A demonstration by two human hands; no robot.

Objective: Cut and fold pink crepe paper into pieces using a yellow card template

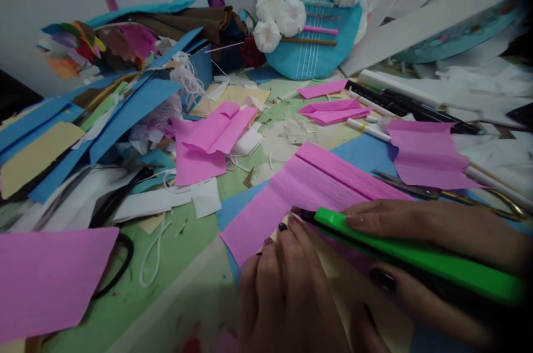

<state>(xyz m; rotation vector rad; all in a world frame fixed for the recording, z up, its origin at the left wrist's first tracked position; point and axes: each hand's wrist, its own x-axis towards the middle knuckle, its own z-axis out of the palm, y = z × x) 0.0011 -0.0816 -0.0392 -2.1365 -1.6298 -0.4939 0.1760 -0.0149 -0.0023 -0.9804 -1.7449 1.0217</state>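
Pink crepe paper (266,208) lies over blue card (366,156) at the centre. My left hand (287,292) presses flat on a cream card (345,286), which covers part of the pink paper; its fingertips rest by the card's edge. A green utility knife (400,250) is gripped in my right hand (441,247), its dark tip touching the pink paper just beyond my left fingertips. The palm side of both hands is hidden.
Gold-handled scissors (453,195) lie to the right beside a pink piece (428,153). Paper scraps and blue strips (133,114) crowd the left. A blue paper guitar (316,53) with white flowers stands at the back. Pens (408,100) lie back right.
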